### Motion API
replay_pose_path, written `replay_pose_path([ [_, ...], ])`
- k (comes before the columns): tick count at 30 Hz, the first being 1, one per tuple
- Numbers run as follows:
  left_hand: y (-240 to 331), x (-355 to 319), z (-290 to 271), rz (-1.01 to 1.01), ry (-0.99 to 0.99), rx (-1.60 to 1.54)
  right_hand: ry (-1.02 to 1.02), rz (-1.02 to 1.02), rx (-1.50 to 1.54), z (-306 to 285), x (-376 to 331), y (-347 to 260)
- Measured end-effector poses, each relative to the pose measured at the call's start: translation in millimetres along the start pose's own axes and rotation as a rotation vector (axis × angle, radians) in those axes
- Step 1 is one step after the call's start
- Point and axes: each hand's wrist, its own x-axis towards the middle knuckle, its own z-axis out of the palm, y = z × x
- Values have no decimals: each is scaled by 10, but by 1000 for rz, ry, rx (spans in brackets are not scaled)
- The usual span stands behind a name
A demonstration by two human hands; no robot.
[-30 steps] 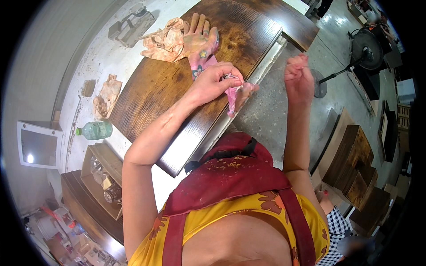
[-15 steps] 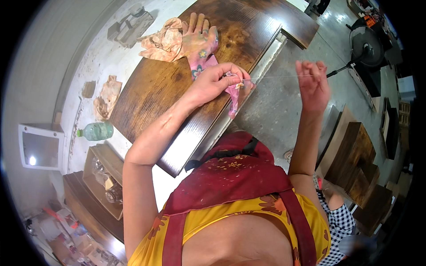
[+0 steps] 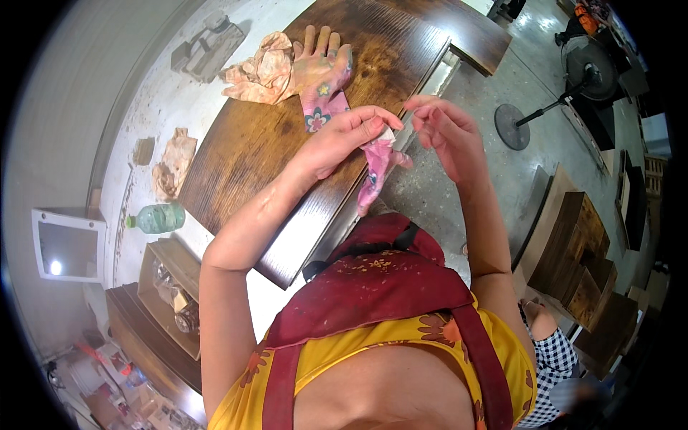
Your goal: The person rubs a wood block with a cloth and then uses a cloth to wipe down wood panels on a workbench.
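Observation:
My left hand (image 3: 351,140) pinches a pink patterned work glove (image 3: 374,172) by one end. The glove hangs down past the front edge of the dark brown wood panel (image 3: 244,158). Close to its right, my right hand (image 3: 448,132) is raised with bent fingers drawn together. Whatever those fingers hold is too fine to make out; no thread shows clearly now. A second pink glove with flowers and a stained palm (image 3: 321,75) lies flat on the panel, beyond my left hand. Beside that glove is a crumpled, stained cloth (image 3: 265,70).
Left of the panel, a green plastic bottle (image 3: 159,218) lies near another cloth (image 3: 175,163). An open cardboard box (image 3: 170,290) holds small items. On the right are a standing fan (image 3: 591,68), brown boards (image 3: 570,240) and a person in checkered clothing (image 3: 552,358).
My right hand has come left, from far out at the end of a taut thin thread to close beside the glove. The glove in my left hand now hangs lower and more spread out.

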Motion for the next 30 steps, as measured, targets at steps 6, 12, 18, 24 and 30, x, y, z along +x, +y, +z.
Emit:
replay_pose_path([
  [6, -21, 7, -79, -46, 31, 333, 59, 74, 220, 67, 80, 115],
  [12, -67, 20, 13, 35, 135, 9, 10, 97, 377, 26, 96, 170],
  [18, -98, 22, 50, 50, 208, -153, 48, 47, 300, 117, 120, 255],
  [24, -72, 37, 34, 131, 323, -57, 65, 33, 261, 182, 66, 280],
  [30, -55, 26, 13, 151, 275, -156, 200, -48, -171, 171, 18, 243],
])
